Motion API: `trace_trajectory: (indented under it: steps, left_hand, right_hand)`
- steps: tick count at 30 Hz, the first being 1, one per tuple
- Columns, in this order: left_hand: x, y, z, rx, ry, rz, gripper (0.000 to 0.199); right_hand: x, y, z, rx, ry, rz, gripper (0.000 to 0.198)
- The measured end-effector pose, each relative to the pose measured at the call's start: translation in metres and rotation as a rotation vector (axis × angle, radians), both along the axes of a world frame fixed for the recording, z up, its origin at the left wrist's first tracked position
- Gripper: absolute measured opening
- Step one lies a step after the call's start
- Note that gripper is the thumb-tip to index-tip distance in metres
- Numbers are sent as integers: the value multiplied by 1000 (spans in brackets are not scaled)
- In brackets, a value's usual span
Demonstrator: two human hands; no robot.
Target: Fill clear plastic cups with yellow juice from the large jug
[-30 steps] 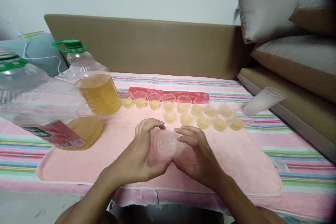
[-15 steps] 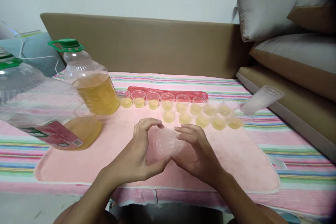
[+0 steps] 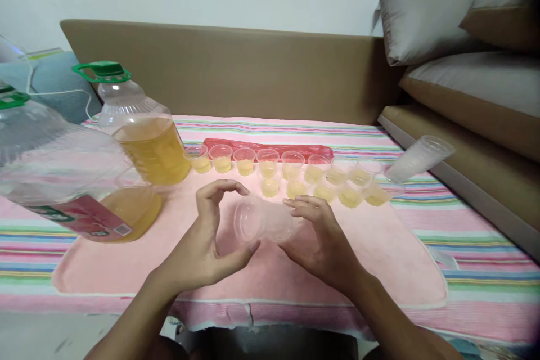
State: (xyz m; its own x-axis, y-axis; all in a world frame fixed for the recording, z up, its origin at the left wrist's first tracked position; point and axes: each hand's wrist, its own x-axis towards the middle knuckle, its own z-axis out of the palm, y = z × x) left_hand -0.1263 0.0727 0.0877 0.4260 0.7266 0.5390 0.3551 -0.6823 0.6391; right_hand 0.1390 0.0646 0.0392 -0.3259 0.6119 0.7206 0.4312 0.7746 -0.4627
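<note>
Farthest left of the grip, the front bottle [image 3: 97, 216] is cut by the picture's edge; the back bottle [image 3: 147, 146], green-capped, stands beyond it. Between these bottles and the grip, a strip of the pink mat [image 3: 392, 259] runs toward its near edge, which passes beneath the forearms. The left hand [image 3: 228, 222] curves about the mouth of the nested clear cups [image 3: 270, 219], its thumb and fingers spread apart; it is hard to say whether the tips touch the rim, the plastic being so pale. The cups lie on their side between the hands, mouth leftward. Just ahead of them are the filled cups [image 3: 244, 166], leaving little room on that side, with a red packet [image 3: 280, 147] right behind the back row. The right hand [image 3: 312, 230] is clamped on the other end of the nested cups, thumb below, fingers above. To its right the mat spreads to a rounded corner, then striped cloth [image 3: 485, 247]. Ahead and right, a second stack of cups [image 3: 417, 160] leans near the stacked cushions [image 3: 426, 17], which bound that side.
</note>
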Motion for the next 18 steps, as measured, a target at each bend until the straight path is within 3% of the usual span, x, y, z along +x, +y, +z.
trace_trajectory:
  steps: [5, 9, 18]
  left_hand:
    - [-10, 7, 6, -9, -199, -14, 68]
    - [-19, 11, 5, -3, -233, -3, 68]
    - [-19, 3, 4, -41, 129, 104, 74]
  right_hand:
    - [3, 0, 1, 15, -8, -41, 37]
    - [6, 0, 5, 32, 3, -53, 35]
    - [23, -10, 19, 97, 14, -97, 39]
